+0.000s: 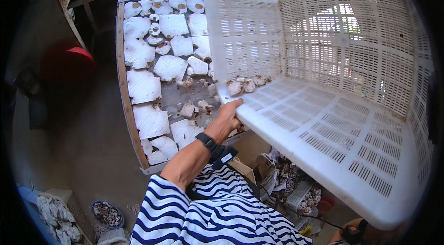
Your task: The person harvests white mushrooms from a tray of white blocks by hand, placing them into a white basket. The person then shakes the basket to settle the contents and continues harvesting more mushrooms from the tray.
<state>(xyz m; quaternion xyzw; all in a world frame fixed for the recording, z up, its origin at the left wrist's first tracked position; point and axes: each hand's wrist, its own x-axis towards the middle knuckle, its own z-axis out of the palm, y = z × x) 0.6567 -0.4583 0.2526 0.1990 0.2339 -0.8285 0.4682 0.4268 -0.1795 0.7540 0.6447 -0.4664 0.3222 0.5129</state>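
Note:
My left hand (229,116) grips the near left corner of a large white slotted plastic crate (333,113), thumb over its rim. The crate is tipped on its side, its mouth facing me and the table. Several rounded, pale lumps with brown patches (242,86) lie inside it by the left corner. At the lower right, the crate's rim and shadow mostly hide my right hand (385,236), which is at the crate's lower corner. Left of the crate, thick white cut slabs (151,120) and smaller broken pieces (188,109) lie on a wood-edged table (129,106).
A red tub (67,61) stands in shadow at the left. On the floor are a blue basin of dark chunks (107,214) and a crate of whitish pieces (59,217). Beneath the tipped crate, sacks and a small basket (300,194) hold more lumps. A cable (315,218) runs to my right wrist.

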